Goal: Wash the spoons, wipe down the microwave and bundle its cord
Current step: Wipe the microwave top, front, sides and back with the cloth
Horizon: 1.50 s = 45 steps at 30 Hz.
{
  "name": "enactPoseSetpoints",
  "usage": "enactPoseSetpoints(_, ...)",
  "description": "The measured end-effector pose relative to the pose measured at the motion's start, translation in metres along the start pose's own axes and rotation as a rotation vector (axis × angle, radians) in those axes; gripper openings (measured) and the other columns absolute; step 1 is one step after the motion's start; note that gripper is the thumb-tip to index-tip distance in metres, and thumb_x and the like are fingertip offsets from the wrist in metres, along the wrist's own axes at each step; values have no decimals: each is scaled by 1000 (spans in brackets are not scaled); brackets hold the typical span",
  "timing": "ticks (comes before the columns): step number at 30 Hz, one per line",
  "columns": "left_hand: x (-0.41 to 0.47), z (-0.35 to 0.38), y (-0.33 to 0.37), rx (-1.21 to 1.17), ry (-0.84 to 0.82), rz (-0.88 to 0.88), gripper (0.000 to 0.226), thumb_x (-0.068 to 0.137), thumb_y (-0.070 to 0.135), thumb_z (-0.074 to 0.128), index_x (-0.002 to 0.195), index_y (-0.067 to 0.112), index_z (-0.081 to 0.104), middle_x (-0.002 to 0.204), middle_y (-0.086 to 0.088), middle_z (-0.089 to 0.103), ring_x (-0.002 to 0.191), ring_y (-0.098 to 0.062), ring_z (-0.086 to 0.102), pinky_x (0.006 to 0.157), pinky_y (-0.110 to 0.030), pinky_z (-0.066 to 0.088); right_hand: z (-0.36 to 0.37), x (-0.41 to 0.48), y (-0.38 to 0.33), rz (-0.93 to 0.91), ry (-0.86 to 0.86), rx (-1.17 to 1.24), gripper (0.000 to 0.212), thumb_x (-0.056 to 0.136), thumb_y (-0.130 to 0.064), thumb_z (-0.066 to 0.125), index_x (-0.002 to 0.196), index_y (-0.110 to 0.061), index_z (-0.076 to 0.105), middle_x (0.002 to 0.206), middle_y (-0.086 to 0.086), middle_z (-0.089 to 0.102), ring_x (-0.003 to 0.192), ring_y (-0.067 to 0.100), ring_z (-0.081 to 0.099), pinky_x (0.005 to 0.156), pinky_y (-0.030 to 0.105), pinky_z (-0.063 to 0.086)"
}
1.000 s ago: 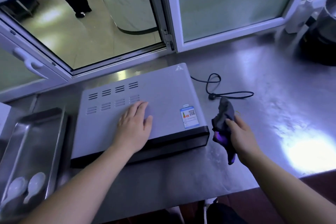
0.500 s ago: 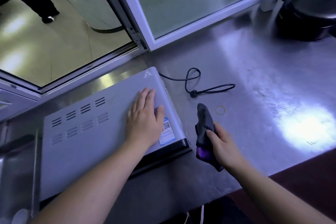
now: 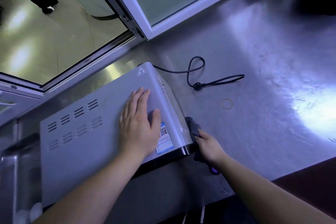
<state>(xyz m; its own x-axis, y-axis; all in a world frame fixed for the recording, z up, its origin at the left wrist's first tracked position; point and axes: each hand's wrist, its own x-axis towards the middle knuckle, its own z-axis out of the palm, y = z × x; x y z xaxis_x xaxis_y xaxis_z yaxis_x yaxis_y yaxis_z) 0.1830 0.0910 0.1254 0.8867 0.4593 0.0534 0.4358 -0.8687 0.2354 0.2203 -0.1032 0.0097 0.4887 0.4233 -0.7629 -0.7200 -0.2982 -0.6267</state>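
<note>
Your right hand [image 3: 209, 148] grips the dark cloth [image 3: 193, 129] against the microwave's [image 3: 91, 132] right side. Left hand [image 3: 139, 125] lies flat on top, fingers straight. Beyond, a rubber band [image 3: 227, 104], then the cord [image 3: 195, 72] loose on the counter [image 3: 263, 51].

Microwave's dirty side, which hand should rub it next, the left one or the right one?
Probably the right. The right hand grips the cloth and holds it against the stained side of the microwave. The left hand lies flat on top with no cloth, steadying it.
</note>
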Motion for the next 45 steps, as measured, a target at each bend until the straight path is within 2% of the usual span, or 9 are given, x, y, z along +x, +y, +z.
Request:
enactPoseSetpoints(8,1,-1,1,5,4,3,64,97,49,36,156,24,40,166,7,34,155,-13,25,123,-40,24,12,-54,-13,-33,-57,174,30,102,-16,39,95,-28,65,66,7,40,54,19,36,47,23,37)
enactPoseSetpoints(11,0,-2,1,4,6,7,64,97,47,36,156,24,40,165,7,34,154,-14,26,124,-40,24,14,-77,-20,-118,-75,166,33,105,-18,40,110,-37,66,64,2,47,54,19,41,45,19,39)
enactPoseSetpoints(16,0,-1,2,-4,9,-4,63,97,46,37,156,24,41,165,7,34,155,-14,26,123,-39,24,16,-106,-33,-339,-127,60,41,108,-15,40,126,-44,63,84,-5,65,75,12,55,73,19,48)
enactPoseSetpoints(19,0,-1,2,-2,12,-5,62,97,43,38,155,24,42,165,6,34,154,-15,26,123,-38,23,14,-103,-41,-409,-170,37,41,108,-13,39,132,-39,60,83,-3,62,71,14,54,63,23,47)
enactPoseSetpoints(23,-1,-1,3,0,6,-13,61,98,41,39,156,25,41,166,7,33,155,-13,25,123,-37,22,13,-75,-56,-466,-189,-54,44,109,-12,36,135,-39,58,86,-29,62,72,-9,55,63,7,41)
enactPoseSetpoints(25,-1,-2,4,-4,3,-16,61,98,41,40,156,25,41,166,8,32,155,-13,24,124,-37,21,15,-54,-64,-475,-171,-63,43,109,-13,36,135,-40,58,105,-32,67,91,-13,61,76,5,44)
enactPoseSetpoints(29,-1,-2,3,-5,3,-11,61,98,40,40,156,24,40,166,8,32,155,-11,24,124,-35,20,21,2,-63,-446,-134,-75,41,107,-26,37,138,-45,55,133,-19,64,129,8,57,112,34,43)
enactPoseSetpoints(39,0,-2,3,-7,0,-17,61,97,41,39,156,25,40,166,9,33,155,-10,23,124,-34,19,18,37,-35,-182,-45,-23,41,105,-40,38,144,-47,48,133,-13,64,111,6,60,78,9,42)
enactPoseSetpoints(45,-1,-3,3,-4,-6,-16,61,97,40,40,156,25,39,166,9,32,155,-10,23,123,-36,20,13,9,-12,-133,-52,38,38,104,-38,39,136,-53,53,96,-10,68,76,6,55,65,10,43)
